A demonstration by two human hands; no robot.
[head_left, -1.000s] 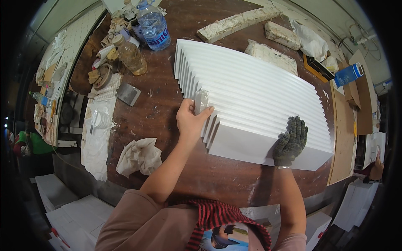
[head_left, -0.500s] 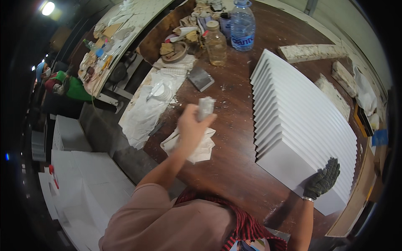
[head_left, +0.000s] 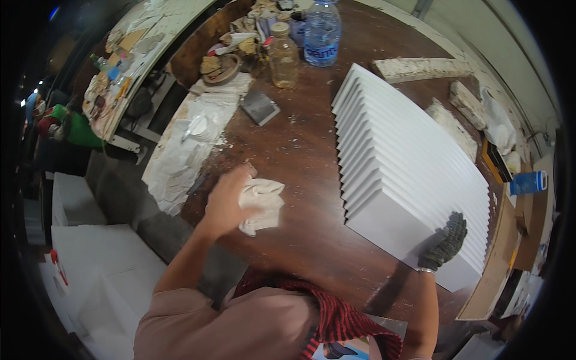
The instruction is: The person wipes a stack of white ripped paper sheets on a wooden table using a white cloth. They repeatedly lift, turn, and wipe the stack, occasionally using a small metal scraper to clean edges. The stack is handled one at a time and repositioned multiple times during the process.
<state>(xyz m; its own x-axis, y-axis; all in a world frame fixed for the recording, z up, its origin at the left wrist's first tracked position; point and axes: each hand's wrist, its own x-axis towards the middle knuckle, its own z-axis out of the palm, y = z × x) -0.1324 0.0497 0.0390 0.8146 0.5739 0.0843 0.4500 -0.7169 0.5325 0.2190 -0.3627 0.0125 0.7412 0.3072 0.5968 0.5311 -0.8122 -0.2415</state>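
My bare left hand [head_left: 229, 201] is at the left edge of a crumpled cream cloth [head_left: 267, 204] on the brown table, with thumb and fingers apart. I see nothing between them, though the palm side is partly hidden. My right hand [head_left: 445, 245], in a dark knit glove, lies flat with fingers stretched on the near right end of a stack of white panels [head_left: 414, 162]. The panels are staggered, so their edges form steps. A grey block [head_left: 260, 108] sits beyond the cloth.
White paper [head_left: 180, 150] with scraps lies on the left. A round dish [head_left: 222, 69], an amber bottle [head_left: 283, 57] and a large water bottle [head_left: 322, 33] stand at the back. Rough whitish blocks [head_left: 423, 70] lie behind the stack. White boxes [head_left: 114, 270] stand lower left.
My left hand has moved left and nearer to me, to the cloth; the pale block it held is out of sight. The gloved hand stays on the stack. The whole view has shifted.
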